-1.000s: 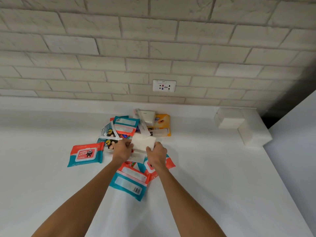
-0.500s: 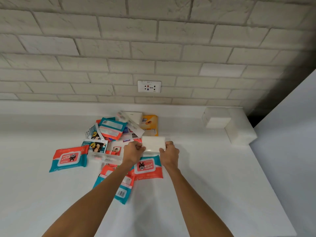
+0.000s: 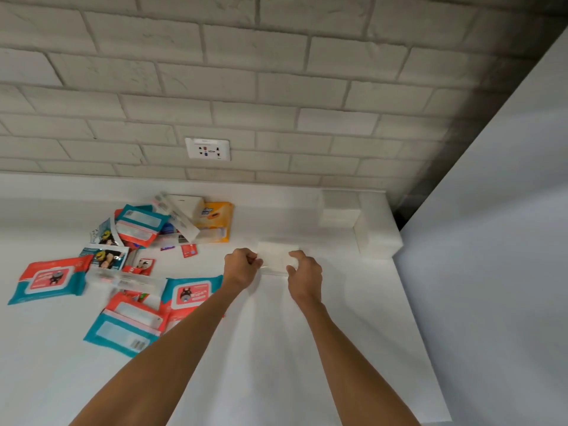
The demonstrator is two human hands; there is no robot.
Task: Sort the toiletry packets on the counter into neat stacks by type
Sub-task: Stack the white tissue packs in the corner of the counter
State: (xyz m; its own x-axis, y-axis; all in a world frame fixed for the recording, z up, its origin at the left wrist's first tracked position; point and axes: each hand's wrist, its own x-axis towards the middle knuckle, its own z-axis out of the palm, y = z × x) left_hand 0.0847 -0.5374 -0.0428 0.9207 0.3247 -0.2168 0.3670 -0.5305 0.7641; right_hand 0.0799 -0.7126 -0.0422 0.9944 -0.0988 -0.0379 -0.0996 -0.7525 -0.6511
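1. White packet (image 3: 276, 256): held between both hands, to the right of the heap of packets (image 3: 135, 256) and clear of it; its long axis runs left to right, roughly parallel to the back edge of the counter (image 3: 307, 348); whether it already rests on the counter cannot be told.
2. Left hand (image 3: 241, 267): fingers curled closed, pinching the packet's left short edge; this hand lies on the side nearer the heap.
3. Right hand (image 3: 304, 273): fingers bent over the packet's right end, thumb below, gripping it; this hand lies on the side farther from the heap, toward the white block (image 3: 338, 209) at the counter's back corner.
4. Appearance of the packet: plain white, flat, rectangular, unprinted on the visible face; its lower edge seems to show a thin clear or glossy strip, somewhat blurred.
5. Judgement: the bare counter right of the heap looks like the start of a stack for white packets; setting down calls for both ends to be lowered level.
6. Heap: teal-and-red wipe packs (image 3: 49, 279), an orange pack (image 3: 215, 215) and small sachets lie overlapped, unsorted.
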